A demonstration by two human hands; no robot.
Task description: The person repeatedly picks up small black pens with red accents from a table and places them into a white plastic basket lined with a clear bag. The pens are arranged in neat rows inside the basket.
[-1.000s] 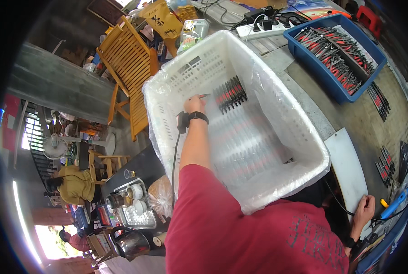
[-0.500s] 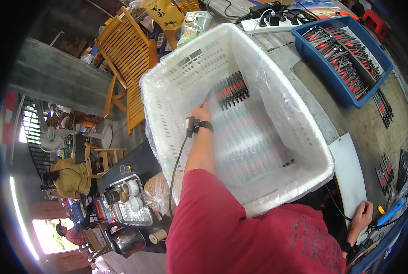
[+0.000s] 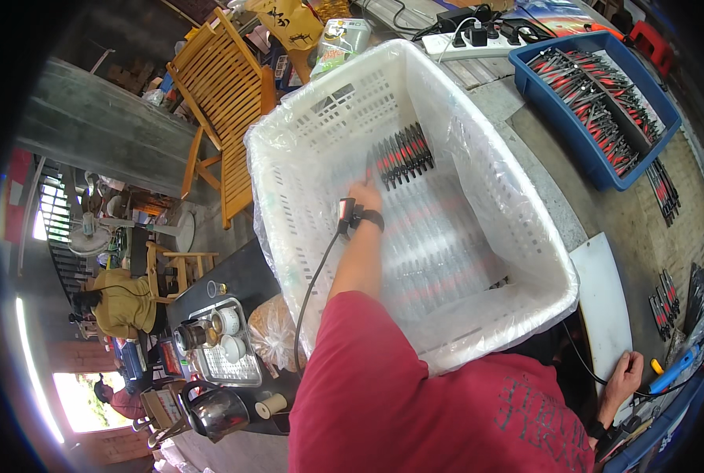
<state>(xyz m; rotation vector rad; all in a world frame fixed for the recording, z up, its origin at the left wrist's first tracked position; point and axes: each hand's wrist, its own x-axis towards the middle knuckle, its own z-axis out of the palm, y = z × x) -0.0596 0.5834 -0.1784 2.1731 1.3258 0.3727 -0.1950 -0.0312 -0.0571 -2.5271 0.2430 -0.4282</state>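
My left hand [image 3: 364,195] is down inside a white plastic crate [image 3: 517,169] lined with clear film. Its fingers are closed on a slim black-and-red piece [image 3: 370,164], partly blurred. Just right of it lies a row of matching black-and-red pieces [image 3: 404,156], side by side with their pointed ends one way. Beneath, more such rows show faintly through a clear plastic sheet [image 3: 435,236]. My right hand [image 3: 626,374] rests by the lower edge of a white board [image 3: 604,292], fingers curled together; what they hold, if anything, is hidden.
A blue divided bin [image 3: 620,177] full of loose black-and-red pieces stands at the far right. Small groups of pieces [image 3: 664,303] lie on the bench near a blue-handled tool [image 3: 674,372]. A cable [image 3: 311,288] runs from my left wrist. Left are a wooden chair [image 3: 218,87] and a kettle [image 3: 216,411].
My left hand has shifted slightly right and down in the view, closer to the row, with the slim piece. My right hand stays at the board.
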